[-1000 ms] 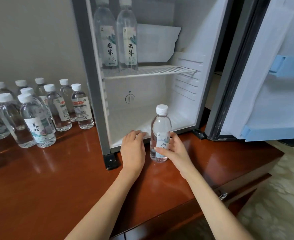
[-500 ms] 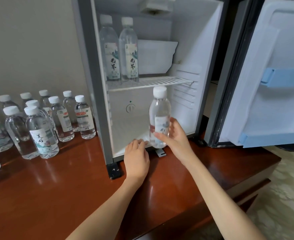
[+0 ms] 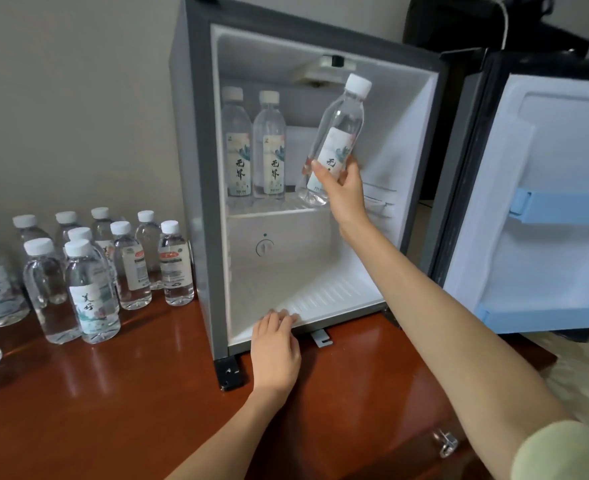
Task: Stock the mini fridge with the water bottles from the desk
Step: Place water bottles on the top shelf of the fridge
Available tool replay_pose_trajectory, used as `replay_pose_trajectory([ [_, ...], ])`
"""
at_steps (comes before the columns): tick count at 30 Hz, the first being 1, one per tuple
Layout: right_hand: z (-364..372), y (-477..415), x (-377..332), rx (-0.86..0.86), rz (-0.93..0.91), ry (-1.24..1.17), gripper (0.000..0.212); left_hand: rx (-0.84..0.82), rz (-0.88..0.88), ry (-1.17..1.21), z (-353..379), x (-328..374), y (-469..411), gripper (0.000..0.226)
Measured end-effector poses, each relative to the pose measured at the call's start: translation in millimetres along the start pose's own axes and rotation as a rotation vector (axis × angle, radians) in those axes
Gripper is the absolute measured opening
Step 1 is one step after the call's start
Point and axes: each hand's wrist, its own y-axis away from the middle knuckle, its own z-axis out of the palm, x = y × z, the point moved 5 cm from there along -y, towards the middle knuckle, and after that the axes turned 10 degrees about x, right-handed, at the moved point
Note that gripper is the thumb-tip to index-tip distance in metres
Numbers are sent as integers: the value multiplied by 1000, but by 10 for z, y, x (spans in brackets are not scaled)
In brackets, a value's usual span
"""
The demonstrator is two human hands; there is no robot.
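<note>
Your right hand (image 3: 343, 192) grips a water bottle (image 3: 338, 140) round its label, thumb in front and fingers behind, holding it tilted with the cap leaning right, in the upper part of the open mini fridge (image 3: 196, 168), its base just above the wire shelf (image 3: 376, 202). Two shelved bottles (image 3: 236, 147) stand upright side by side at the shelf's left. Your left hand (image 3: 275, 351) lies palm down, holding nothing, relaxed fingers resting on the fridge's bottom front lip. The desk bottles (image 3: 92, 289) stand grouped on the desk (image 3: 113, 410), left of the fridge
</note>
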Motion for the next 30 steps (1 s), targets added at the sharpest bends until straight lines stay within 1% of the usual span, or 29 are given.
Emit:
replay_pose_trajectory([
  [2, 31, -43, 98, -26, 21, 60, 45, 0, 1, 5, 3, 1, -7, 36],
  [5, 84, -99, 195, -110, 9, 157, 45, 6, 3, 8, 6, -4, -3, 39],
  [8, 127, -129, 234, -162, 18, 208, 50, 9, -4, 21, 19, -28, -8, 42],
  [15, 168, -205, 273, -191, 32, 350, 55, -60, -18, 18, 30, -45, 15, 51],
  [19, 148, -243, 273, -208, 45, 416, 59, -70, -9, 9, 29, -58, 20, 54],
  [24, 124, -282, 229, -217, 63, 466, 58, -66, -7, 7, 36, -66, 13, 55],
  [30, 140, -318, 196, -181, 51, 494, 53, -91, -18, 9, 42, -55, 11, 55],
])
